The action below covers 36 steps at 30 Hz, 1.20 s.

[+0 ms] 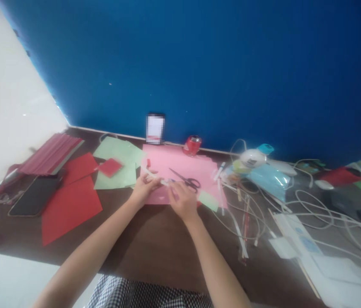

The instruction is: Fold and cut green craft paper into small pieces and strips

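A narrow white strip (151, 173), likely tape or paper, runs between my two hands over the pink paper (174, 158). My left hand (144, 188) pinches it near the middle. The fingertips of my right hand (183, 199) close on its other end; blur hides the exact grip. Just beyond my right hand, dark-handled scissors (186, 179) lie on the pink paper, blades pointing left. A small pale green paper piece (208, 200) sits right of that hand. Near the strip's upper end is a tiny red piece (148, 162).
A phone (155, 129) leans on the blue wall beside a red can (192, 146). Red sheets (71, 207), green sheets (116, 149), a dark phone (36, 196) and a pink stack (52, 154) lie left. Tangled cables (321, 209) and a white power strip (298, 239) occupy the right.
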Tool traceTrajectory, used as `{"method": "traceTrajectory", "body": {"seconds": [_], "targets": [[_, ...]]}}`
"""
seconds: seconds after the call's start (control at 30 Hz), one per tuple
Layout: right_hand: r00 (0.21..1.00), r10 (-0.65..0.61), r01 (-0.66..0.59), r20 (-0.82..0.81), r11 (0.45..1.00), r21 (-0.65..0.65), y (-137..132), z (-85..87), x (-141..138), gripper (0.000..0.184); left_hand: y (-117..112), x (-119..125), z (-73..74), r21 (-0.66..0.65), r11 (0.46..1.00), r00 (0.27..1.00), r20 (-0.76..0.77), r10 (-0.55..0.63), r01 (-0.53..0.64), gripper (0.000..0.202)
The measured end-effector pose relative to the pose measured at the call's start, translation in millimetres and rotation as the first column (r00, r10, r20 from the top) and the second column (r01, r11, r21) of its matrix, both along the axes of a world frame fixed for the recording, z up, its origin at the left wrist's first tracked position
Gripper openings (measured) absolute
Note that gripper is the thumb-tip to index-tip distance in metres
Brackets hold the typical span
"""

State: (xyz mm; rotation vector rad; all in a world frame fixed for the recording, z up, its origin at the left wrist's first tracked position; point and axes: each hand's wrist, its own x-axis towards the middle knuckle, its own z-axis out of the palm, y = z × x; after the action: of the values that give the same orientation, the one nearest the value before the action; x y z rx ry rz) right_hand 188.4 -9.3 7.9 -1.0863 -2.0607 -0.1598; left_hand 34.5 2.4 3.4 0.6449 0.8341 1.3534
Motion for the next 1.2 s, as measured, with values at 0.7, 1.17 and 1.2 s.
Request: {"method": "traceTrajectory", "body": {"seconds": [0.7,1.17,1.2], "targets": [[0.996,-0.029,0.019,0.087,0.993,0.117,0.0,-3.9,1.3,0.017,-7.3,-4.8,-4.1,0.699,0.62,0.284,-0.713,0.641,0.356,0.012],[0.999,0.009,-0.012,0.042,0.997,0.071,-0.5,-7.7,-2.6,0.017,-6.9,-6.2,-4.3,0.681,0.613,0.234,-0.723,0.65,0.401,0.012],[0.999,0.012,-0.014,0.035,0.998,0.067,-0.7,-7.5,-2.8,0.017,-6.5,-6.4,-4.3,0.682,0.609,0.24,-0.722,0.649,0.405,0.011]]}}
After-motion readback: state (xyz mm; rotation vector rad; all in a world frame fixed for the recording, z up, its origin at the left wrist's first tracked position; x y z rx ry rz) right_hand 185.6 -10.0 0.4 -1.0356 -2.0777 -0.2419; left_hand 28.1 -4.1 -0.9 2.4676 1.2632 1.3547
